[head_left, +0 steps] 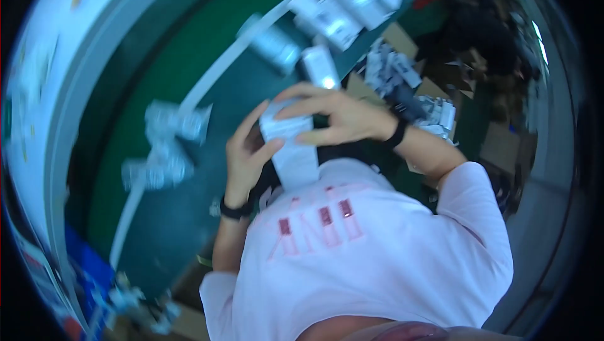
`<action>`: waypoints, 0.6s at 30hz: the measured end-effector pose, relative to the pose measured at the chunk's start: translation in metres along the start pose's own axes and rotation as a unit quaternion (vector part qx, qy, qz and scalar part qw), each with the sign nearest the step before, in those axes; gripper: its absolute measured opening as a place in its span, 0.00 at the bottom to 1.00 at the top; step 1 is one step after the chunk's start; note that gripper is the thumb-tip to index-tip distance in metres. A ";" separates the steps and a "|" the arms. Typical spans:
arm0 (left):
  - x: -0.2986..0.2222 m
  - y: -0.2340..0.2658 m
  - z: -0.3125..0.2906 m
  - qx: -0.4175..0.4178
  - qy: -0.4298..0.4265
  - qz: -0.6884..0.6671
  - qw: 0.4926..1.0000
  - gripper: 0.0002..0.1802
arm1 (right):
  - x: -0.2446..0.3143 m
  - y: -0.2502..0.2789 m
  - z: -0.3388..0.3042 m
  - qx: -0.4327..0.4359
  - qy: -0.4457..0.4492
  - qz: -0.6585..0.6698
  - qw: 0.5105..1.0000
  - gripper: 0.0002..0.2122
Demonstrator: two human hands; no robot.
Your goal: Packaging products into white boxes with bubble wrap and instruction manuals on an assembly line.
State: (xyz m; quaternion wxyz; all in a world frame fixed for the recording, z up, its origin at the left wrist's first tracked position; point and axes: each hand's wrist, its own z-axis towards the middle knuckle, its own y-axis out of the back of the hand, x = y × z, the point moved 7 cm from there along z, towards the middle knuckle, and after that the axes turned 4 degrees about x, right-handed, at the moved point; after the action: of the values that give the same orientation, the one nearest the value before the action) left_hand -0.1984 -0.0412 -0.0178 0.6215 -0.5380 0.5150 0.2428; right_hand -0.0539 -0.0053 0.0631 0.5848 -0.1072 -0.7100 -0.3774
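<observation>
White box (294,162) is in front of the chest, above the near edge of the desk, held between both hands. Its long axis runs from the fingers toward the shirt (377,246); whether the lower end touches the cloth cannot be told.

Left grip (244,155): grasping the box at its upper left, thumb on the near face, fingers along the far side. Right grip (340,117): also grasping it, fingers arched over the upper end, thumb against the right part of the face. The upper half of the box thus sits between the two grips; the lower half projects below them. Black bands on both wrists.

Desk (207,215): green, crossed by a long white strip (220,64). Just beyond the right fingers, a second box (319,67), pale. Left of that, a clear bundle (272,45), its contents blurred. Farther out, a pile of white packs (352,11). To the left, clear packets (167,168) lying over the strip, well apart from the hands.

Right of the desk: open cartons (402,42) with pale packs inside. Beyond them, a person (478,33) in dark clothing, blurred.
</observation>
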 end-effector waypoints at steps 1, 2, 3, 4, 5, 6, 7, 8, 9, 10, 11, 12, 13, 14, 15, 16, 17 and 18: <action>0.001 -0.010 0.009 0.001 0.009 0.025 1.000 0.37 | -0.005 0.006 -0.009 -0.029 -0.015 0.014 0.999 0.20; -0.003 -0.022 0.022 0.012 -0.015 0.018 1.000 0.37 | -0.007 0.017 -0.016 -0.063 0.005 -0.028 0.998 0.20; -0.004 -0.033 0.033 0.028 -0.008 0.012 1.000 0.36 | -0.011 0.024 -0.022 -0.066 0.000 -0.045 0.997 0.20; -0.004 -0.043 0.038 0.034 0.003 0.006 0.999 0.36 | -0.016 0.028 -0.029 -0.062 -0.004 -0.054 0.997 0.20; -0.001 -0.053 0.049 0.045 -0.010 0.023 0.999 0.35 | -0.022 0.038 -0.038 -0.066 0.013 -0.071 0.995 0.20; 0.004 -0.060 0.055 0.048 -0.016 0.030 0.998 0.35 | -0.027 0.045 -0.047 -0.071 0.020 -0.075 0.994 0.20; 0.014 -0.066 0.062 0.043 0.010 0.026 0.999 0.34 | -0.037 0.051 -0.056 -0.057 0.006 -0.075 0.996 0.20; 0.023 -0.072 0.071 0.035 0.037 0.022 0.998 0.33 | -0.048 0.058 -0.064 -0.041 -0.009 -0.073 0.996 0.20; 0.026 -0.082 0.083 0.031 0.035 0.027 0.999 0.33 | -0.057 0.072 -0.070 -0.047 0.003 -0.103 0.994 0.22; 0.031 -0.088 0.095 0.005 0.046 0.027 0.999 0.31 | -0.063 0.088 -0.077 -0.088 0.005 -0.097 0.991 0.25; 0.037 -0.097 0.108 -0.022 0.059 0.027 0.998 0.30 | -0.070 0.102 -0.087 -0.128 0.006 -0.089 0.988 0.28; 0.036 -0.111 0.123 -0.031 0.057 0.031 0.997 0.30 | -0.089 0.122 -0.096 -0.174 -0.015 -0.046 0.984 0.35; 0.029 -0.132 0.136 -0.020 0.013 0.033 0.999 0.27 | -0.110 0.139 -0.103 -0.138 -0.060 0.116 0.982 0.36; 0.026 -0.150 0.150 -0.009 -0.029 0.035 0.999 0.25 | -0.125 0.156 -0.114 -0.095 -0.107 0.274 0.951 0.38; 0.037 -0.164 0.161 0.029 -0.002 0.033 0.999 0.33 | -0.132 0.178 -0.124 -0.045 -0.149 0.198 0.968 0.41; 0.036 -0.178 0.173 0.011 -0.020 0.014 1.000 0.39 | -0.128 0.209 -0.133 -0.065 -0.160 0.167 0.971 0.41; 0.038 -0.190 0.184 -0.010 -0.039 -0.005 0.999 0.45 | -0.126 0.242 -0.144 -0.081 -0.171 0.134 0.973 0.41; 0.043 -0.187 0.188 -0.039 -0.015 0.041 0.998 0.52 | -0.123 0.288 -0.159 -0.158 -0.139 0.060 0.976 0.40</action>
State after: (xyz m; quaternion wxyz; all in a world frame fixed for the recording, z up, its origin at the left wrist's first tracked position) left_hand 0.0478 0.0639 0.0012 0.5974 -0.5365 0.5172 0.2962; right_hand 0.2725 0.1247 0.0739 0.4775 -0.2921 -0.7082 -0.4303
